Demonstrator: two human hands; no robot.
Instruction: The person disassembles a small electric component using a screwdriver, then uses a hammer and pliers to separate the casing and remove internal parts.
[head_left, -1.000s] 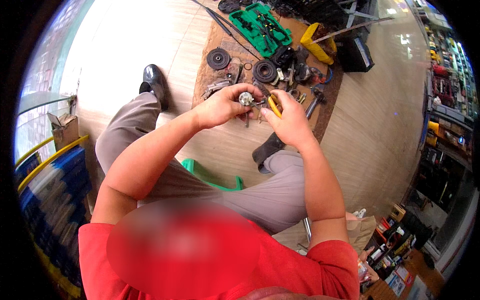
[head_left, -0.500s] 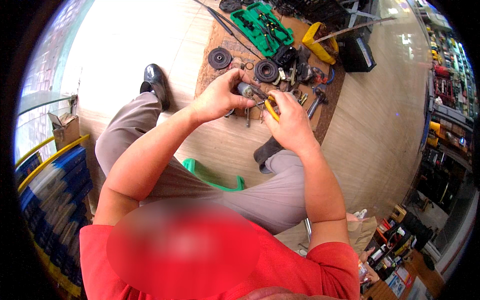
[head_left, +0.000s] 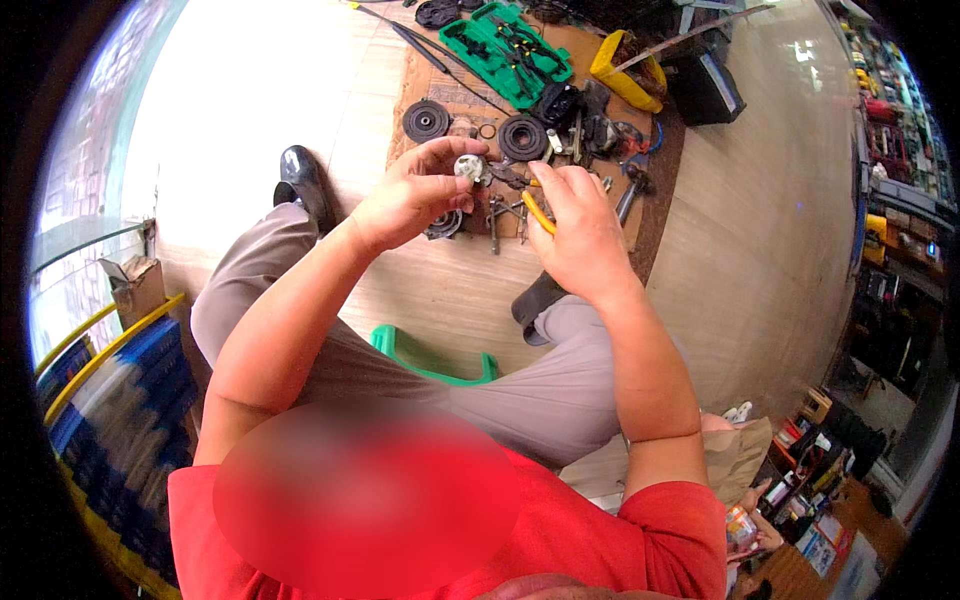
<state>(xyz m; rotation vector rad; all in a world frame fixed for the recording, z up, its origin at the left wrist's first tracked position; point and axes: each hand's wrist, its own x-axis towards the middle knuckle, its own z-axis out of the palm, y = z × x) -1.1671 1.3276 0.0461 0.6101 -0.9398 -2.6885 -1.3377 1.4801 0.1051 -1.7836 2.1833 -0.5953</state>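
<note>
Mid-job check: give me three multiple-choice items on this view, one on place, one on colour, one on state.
1. Where does the tool case lie?
A. on the mat's far end
B. on the person's lap
C. on the stool

2. What colour are the handles of the pliers?
A. blue
B. yellow
C. white

3. How is the small metal part held?
A. lying on the floor
B. clamped in a vise
C. pinched in the left hand

Answers: 1 A, it sits open beyond the pulleys; 2 B, yellow shows beside the right hand; 3 C, fingertips grip it in the air.

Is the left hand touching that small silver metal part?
Touching. The head view shows the left hand's fingertips pinching the small silver metal part, no gap visible.
</note>
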